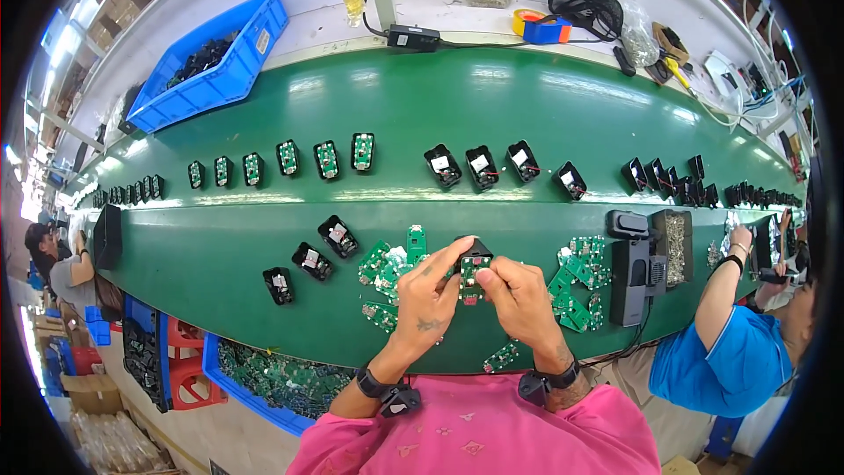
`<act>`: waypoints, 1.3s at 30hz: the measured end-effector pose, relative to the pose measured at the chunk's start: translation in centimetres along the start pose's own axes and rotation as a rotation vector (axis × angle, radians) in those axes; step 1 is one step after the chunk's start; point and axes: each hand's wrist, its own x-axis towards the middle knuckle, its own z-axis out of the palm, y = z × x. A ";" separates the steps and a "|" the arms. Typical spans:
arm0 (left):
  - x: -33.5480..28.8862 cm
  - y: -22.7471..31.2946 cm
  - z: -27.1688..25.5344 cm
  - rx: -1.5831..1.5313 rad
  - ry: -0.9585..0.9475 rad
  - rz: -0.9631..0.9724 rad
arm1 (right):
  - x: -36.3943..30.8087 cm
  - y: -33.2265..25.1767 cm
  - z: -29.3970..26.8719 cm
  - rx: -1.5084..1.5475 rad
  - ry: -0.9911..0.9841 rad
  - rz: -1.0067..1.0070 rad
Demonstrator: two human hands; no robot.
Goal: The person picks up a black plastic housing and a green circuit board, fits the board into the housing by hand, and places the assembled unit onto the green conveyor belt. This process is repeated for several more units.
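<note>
Green PCB (476,271), blk case (477,246) btwn both hands (429,295) (520,297), nr bench (211,259) front edge

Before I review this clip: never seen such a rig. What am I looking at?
No machine here: a person's bare left hand and right hand, seen from above. The single picture comes from a wide fisheye camera on their head, so straight edges bend. Together the hands hold a black casing with a green circuit board; how far in it sits, I can't tell. On the green table, loose boards lie to either side, and a row of other casings stretches across beyond the hands.
</note>
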 end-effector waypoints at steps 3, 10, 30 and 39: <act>-0.3 -0.2 0.1 0.007 0.057 0.040 | 0.1 -0.5 0.0 -0.054 0.042 0.095; -0.4 0.1 -0.9 -0.512 -0.122 -0.253 | 0.1 0.0 0.3 -0.147 0.035 0.146; -0.3 -0.1 0.9 -0.287 -0.068 -0.251 | -0.2 0.4 1.6 -0.166 -0.006 0.159; 0.3 -1.7 1.5 -0.149 0.107 -0.044 | 0.3 2.9 4.2 0.230 0.110 0.140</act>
